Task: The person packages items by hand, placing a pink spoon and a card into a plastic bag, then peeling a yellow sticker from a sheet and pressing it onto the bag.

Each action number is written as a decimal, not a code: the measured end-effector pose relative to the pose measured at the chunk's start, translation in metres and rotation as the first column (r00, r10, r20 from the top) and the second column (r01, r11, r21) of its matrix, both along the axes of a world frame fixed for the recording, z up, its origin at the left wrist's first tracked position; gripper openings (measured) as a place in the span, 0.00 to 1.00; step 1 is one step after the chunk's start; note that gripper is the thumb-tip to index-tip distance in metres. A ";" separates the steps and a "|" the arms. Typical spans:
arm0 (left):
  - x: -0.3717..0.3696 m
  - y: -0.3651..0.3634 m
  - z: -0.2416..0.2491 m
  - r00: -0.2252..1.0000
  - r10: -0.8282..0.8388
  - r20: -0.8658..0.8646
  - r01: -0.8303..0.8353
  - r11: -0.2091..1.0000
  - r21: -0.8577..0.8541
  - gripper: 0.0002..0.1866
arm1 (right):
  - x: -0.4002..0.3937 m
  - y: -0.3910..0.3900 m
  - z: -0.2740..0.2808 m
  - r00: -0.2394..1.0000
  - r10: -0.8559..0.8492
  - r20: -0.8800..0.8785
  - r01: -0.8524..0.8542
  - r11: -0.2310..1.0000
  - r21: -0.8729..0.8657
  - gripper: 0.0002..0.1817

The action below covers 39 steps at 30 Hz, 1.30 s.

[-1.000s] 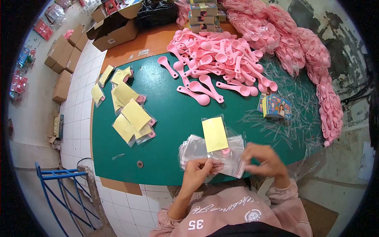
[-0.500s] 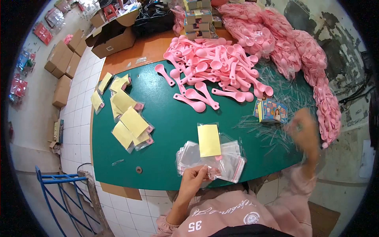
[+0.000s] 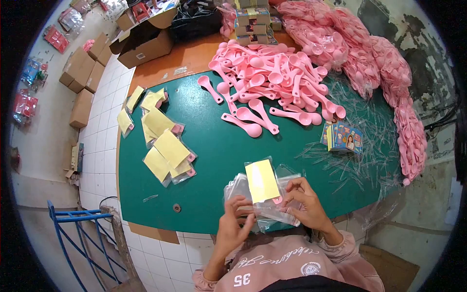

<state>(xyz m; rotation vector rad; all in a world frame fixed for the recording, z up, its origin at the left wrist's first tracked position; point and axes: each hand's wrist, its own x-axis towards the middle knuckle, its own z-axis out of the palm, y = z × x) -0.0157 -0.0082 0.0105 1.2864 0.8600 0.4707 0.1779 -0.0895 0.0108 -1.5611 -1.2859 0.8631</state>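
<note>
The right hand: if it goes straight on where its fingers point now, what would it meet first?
Most likely the packet with the yellow card, just left of the fingertips of the right hand. Depth is unclear, so they may even be touching its clear film.

Bright overhead glare, curved dark edges

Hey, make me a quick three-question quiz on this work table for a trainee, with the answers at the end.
1. True or false: the cardboard box beside the black bag is closed.
2. Which is nearest the right hand? a) the blue metal frame; b) the clear plastic sleeves; c) the black bag.
3. Fill in the colour: the spoons heaped on the table are ____.

Key: 1 false; 2 b; 3 pink.
</note>
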 end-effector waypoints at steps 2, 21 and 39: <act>0.004 -0.001 -0.001 0.996 -0.036 -0.087 0.056 0.970 0.237 0.16 | -0.002 0.001 0.002 0.992 0.010 -0.127 -0.015 0.999 -0.038 0.07; 0.011 -0.007 -0.019 0.972 0.209 -0.107 -0.193 0.971 0.140 0.07 | -0.020 0.012 -0.002 0.861 -0.300 -0.410 0.176 0.933 -0.314 0.09; -0.004 0.084 0.020 0.699 0.684 -0.210 -0.001 0.294 0.956 0.15 | 0.050 0.119 -0.015 0.765 -0.258 0.591 0.225 0.966 0.129 0.17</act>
